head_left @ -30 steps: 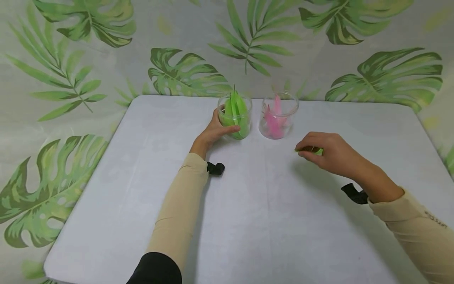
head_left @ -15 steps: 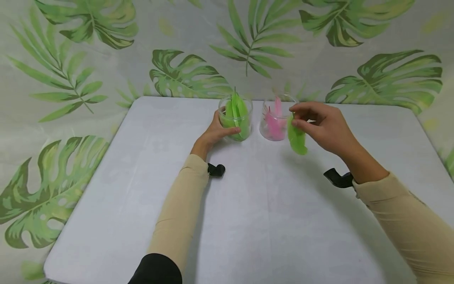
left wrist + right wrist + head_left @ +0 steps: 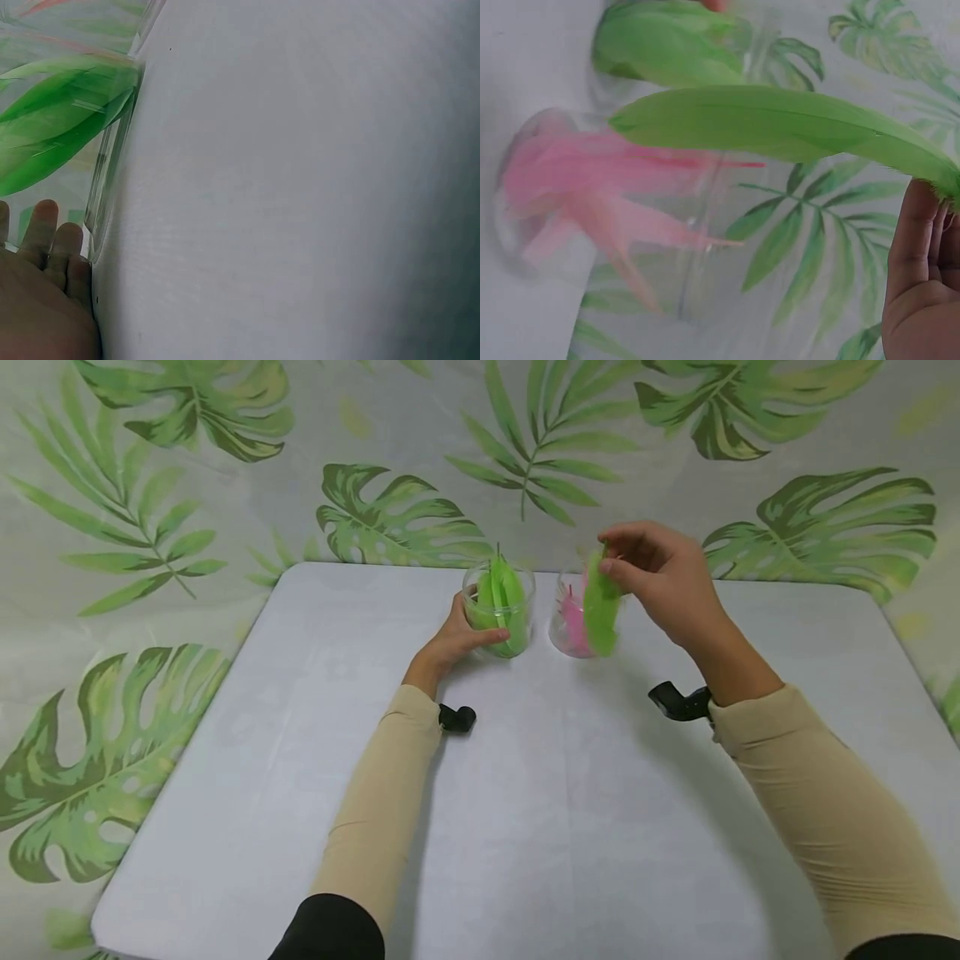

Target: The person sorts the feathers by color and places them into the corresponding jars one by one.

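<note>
My left hand [image 3: 456, 639] grips a clear jar [image 3: 498, 608] holding several green feathers [image 3: 501, 593]; the left wrist view shows its fingers [image 3: 46, 247] against the jar's wall [image 3: 112, 161]. My right hand [image 3: 651, 572] pinches the top of a loose green feather [image 3: 601, 606], which hangs in front of a second clear jar [image 3: 567, 618] holding pink feathers [image 3: 573, 618]. In the right wrist view the green feather [image 3: 780, 124] stretches across the blurred jar of pink feathers [image 3: 600, 195], with my right hand [image 3: 926, 277] at the lower right.
Both jars stand near the far edge of a white table [image 3: 525, 827]. Behind it hangs a backdrop printed with green leaves [image 3: 397, 518]. Black wrist-camera mounts [image 3: 456, 718] show at both cuffs.
My right hand lifted the green feather off the table, then carried it up and left until it hangs before the pink-feather jar. My left hand stayed on the green-feather jar.
</note>
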`<state>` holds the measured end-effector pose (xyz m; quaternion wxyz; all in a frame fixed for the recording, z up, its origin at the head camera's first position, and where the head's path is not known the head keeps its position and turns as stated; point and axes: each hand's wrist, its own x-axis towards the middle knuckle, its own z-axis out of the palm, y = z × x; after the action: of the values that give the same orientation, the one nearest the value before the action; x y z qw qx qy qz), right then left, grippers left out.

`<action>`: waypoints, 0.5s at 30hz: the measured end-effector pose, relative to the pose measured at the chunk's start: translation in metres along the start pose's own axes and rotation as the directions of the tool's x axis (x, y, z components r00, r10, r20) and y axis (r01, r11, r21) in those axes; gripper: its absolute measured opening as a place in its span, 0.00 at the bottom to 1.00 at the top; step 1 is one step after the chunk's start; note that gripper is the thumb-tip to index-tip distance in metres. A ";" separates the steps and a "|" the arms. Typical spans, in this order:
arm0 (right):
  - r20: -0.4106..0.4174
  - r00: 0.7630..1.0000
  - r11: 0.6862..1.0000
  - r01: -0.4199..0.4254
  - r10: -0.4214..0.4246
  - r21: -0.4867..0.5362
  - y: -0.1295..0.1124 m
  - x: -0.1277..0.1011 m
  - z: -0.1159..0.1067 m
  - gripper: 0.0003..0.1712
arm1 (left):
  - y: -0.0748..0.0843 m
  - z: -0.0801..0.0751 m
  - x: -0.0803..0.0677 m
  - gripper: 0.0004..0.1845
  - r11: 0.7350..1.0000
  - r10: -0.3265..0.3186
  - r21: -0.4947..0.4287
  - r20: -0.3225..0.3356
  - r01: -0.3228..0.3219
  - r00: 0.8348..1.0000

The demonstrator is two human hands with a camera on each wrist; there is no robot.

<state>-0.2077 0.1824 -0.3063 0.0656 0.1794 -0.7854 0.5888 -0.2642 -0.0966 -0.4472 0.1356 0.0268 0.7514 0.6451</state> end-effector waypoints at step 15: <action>-0.094 0.979 0.888 -0.120 0.179 0.445 -0.010 0.080 0.047 0.14 | -0.002 -0.003 0.001 0.56 1.000 0.005 0.001 0.013 -0.005 1.000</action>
<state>-0.2729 0.1191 -0.2862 0.0300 0.0891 -0.6387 0.7637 -0.2658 -0.0992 -0.4486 0.1391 0.0330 0.7508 0.6448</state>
